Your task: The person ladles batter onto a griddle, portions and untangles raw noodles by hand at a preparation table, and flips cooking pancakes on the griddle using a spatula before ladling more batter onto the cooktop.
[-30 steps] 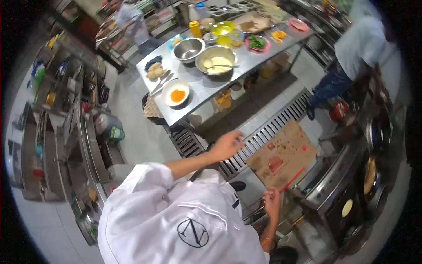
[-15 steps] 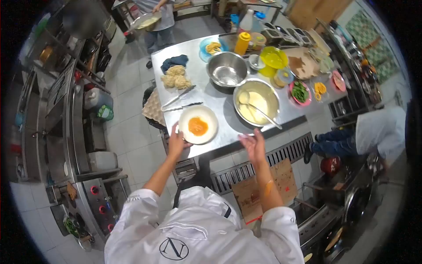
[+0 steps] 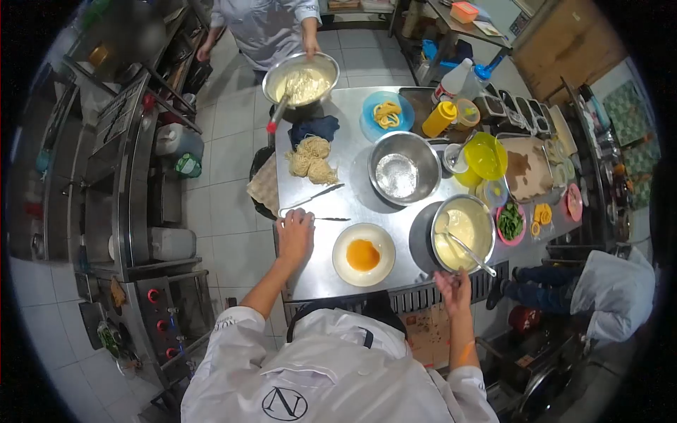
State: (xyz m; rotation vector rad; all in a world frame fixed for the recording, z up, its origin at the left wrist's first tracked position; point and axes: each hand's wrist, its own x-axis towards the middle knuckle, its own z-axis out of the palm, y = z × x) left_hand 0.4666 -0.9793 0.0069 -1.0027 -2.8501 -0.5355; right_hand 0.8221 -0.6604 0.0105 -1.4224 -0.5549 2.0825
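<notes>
My left hand (image 3: 295, 236) is over the left side of the steel table, fingers spread and fingertips right at the joined end of metal tongs (image 3: 312, 199). The tongs lie spread in a V, with dark tips pointing right. To the right of that hand sits a cream plate (image 3: 340, 266) with an orange-brown liquid (image 3: 362, 254) in its middle. My right hand (image 3: 455, 290) is open, its fingers apart, just below the near rim of a metal bowl of pale batter (image 3: 462, 225). A ladle (image 3: 471, 252) rests in this bowl, handle over the rim.
Noodle bundles (image 3: 312, 161) and a dark cloth (image 3: 314, 130) lie beyond the tongs. An empty steel bowl (image 3: 403, 169) stands mid-table. Across the table, a co-worker (image 3: 264, 28) holds a bowl of pale mixture (image 3: 310, 84). Another person (image 3: 612, 292) bends at the right.
My left hand has left the plate's rim and moved to the tongs. My right hand has come closer to the batter bowl. The co-worker has brought their bowl up to the table's far corner.
</notes>
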